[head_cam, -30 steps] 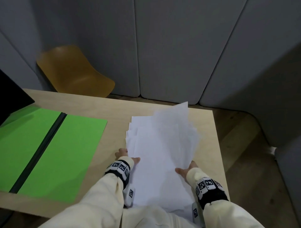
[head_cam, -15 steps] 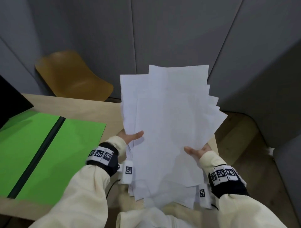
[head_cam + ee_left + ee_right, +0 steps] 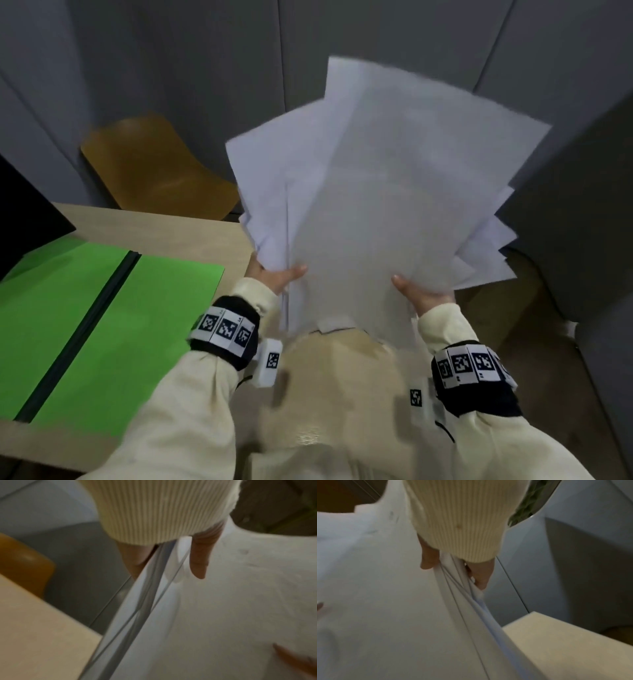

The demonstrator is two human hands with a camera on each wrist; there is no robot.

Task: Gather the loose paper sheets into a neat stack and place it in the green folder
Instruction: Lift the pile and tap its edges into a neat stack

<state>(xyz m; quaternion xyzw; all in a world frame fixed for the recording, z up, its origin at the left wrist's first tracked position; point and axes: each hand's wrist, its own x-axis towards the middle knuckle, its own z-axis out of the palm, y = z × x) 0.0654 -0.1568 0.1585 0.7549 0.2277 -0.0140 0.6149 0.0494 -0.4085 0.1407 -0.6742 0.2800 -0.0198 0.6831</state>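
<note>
Grey panels (image 3: 205, 68) back a wooden table (image 3: 171, 233). At left on it lies the open green folder (image 3: 102, 325); a tan chair (image 3: 154, 164) stands behind. Left hand (image 3: 274, 277) and right hand (image 3: 421, 294) each pinch the fanned sheets (image 3: 376, 205), held upright above the table, hiding its right part.

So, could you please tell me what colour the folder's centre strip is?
Dark, near black, along the open bright green folder's centre strip; clearest in the head view.

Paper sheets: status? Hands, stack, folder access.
Left hand and right hand both grip the paper sheets, raised off the table. Sheets fanned, edges uneven. Green folder lies open at left, nothing on it.
</note>
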